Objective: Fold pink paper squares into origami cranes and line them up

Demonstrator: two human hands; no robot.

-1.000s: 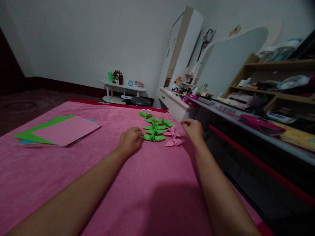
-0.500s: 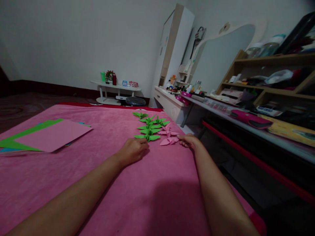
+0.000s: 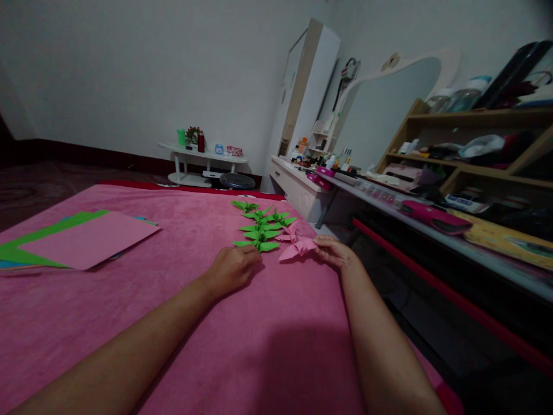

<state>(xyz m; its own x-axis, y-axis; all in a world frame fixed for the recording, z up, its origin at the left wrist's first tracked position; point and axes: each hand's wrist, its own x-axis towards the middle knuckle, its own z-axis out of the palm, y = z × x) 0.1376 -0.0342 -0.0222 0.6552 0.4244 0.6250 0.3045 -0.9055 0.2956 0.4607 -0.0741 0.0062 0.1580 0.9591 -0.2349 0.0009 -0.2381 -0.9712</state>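
On the pink bedspread [image 3: 181, 311], several green paper cranes [image 3: 261, 230] stand close together in a rough column. My left hand [image 3: 233, 268] rests with curled fingers just in front of the nearest green one, partly covering its left wing; nothing shows in the fingers. To the right, my right hand [image 3: 332, 251] pinches a pink paper crane [image 3: 299, 248] by its right wing tip. That crane is tilted with its wings spread, and a second pink paper crane [image 3: 290, 230] shows partly behind it.
A fanned stack of coloured paper [image 3: 90, 236], pink sheet on top, lies at left. Along the right runs a cluttered table [image 3: 363, 193] with a magenta case [image 3: 434, 217] and wooden shelf [image 3: 470, 118]. A low white stand [image 3: 207, 153] stands by the far wall.
My right hand has lifted and tilted the near pink crane, which now overlaps the one behind it. The left hand stays in place. The view has shifted slightly.
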